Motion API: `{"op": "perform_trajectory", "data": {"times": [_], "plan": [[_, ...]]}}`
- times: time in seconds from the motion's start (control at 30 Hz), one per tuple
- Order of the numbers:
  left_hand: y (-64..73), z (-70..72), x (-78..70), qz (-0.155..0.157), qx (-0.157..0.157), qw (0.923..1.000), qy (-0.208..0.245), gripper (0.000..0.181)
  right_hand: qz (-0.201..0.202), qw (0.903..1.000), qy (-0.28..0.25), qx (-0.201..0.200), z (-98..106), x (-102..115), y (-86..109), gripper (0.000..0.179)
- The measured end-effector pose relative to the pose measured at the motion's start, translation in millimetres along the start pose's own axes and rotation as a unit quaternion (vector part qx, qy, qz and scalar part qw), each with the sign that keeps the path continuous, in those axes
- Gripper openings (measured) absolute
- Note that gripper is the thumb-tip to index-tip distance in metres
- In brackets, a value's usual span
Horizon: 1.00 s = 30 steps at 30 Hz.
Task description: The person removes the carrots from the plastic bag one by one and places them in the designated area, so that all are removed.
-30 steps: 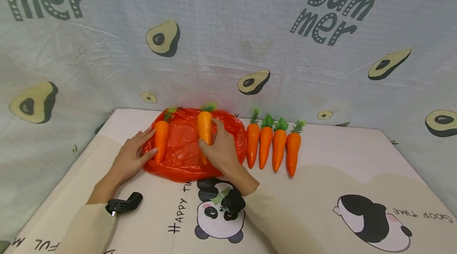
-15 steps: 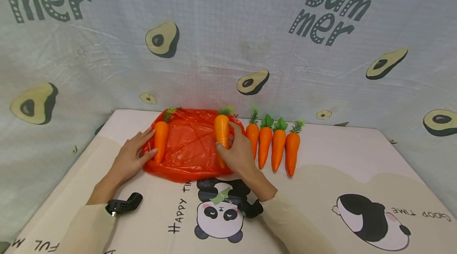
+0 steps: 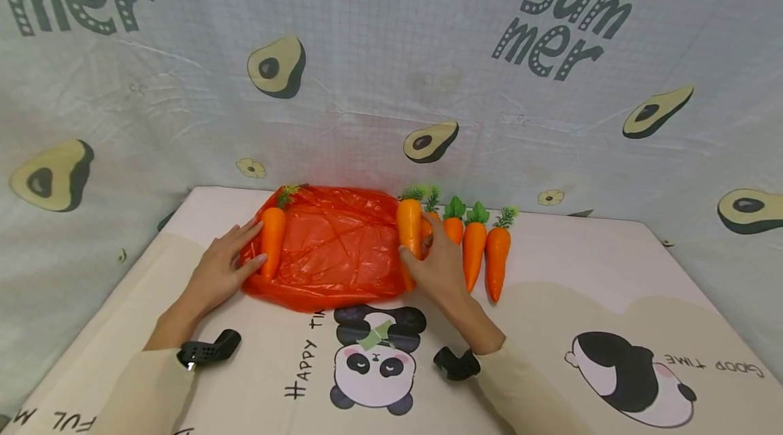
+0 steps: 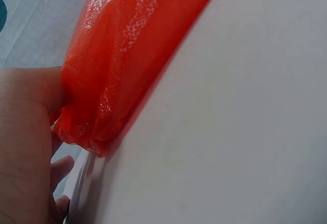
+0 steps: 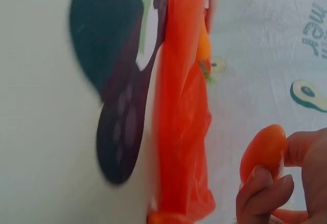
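Note:
My right hand pinches an orange toy carrot between thumb and fingers at the right end of a red plastic bag. In the right wrist view, that carrot's rounded orange end shows between the fingers. A second carrot lies on the bag's left end. Against its left side rest the straight fingertips and thumb of my left hand. The left wrist view shows the left thumb touching the bag's folded edge, with the other fingers loose below.
Several carrots with green tops, such as the rightmost carrot, lie in a row right of the bag, partly behind my right hand. The table cover bears panda prints. A fabric backdrop rises behind the table's far edge.
My right hand has moved rightward with its carrot, from over the bag's middle to its right end, and now overlaps the row of carrots. My left hand has stayed in place.

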<state>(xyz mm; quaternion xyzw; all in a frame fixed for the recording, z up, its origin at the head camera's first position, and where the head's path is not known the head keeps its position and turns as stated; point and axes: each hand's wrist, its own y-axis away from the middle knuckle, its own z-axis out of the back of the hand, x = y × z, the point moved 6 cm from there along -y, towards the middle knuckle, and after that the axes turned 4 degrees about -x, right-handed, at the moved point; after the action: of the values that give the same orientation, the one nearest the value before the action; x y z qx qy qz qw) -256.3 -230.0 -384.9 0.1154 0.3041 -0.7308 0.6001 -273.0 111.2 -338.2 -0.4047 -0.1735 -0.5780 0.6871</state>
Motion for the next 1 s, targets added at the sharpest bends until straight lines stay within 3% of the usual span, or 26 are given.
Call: {"op": "perform_trajectory", "data": {"times": [0.57, 1.0], "plan": [[0.9, 0.8, -0.8, -0.012, -0.012, 0.9999, -0.004, 0.067, -0.044, 0.9985, 0.029, -0.013, 40, -39, 7.8, 0.066], [1.1, -0.3, 0.4, -0.013, -0.014, 0.9998, -0.002, 0.067, -0.027, 0.9966, 0.058, -0.052, 67, -55, 13.9, 0.063]]}}
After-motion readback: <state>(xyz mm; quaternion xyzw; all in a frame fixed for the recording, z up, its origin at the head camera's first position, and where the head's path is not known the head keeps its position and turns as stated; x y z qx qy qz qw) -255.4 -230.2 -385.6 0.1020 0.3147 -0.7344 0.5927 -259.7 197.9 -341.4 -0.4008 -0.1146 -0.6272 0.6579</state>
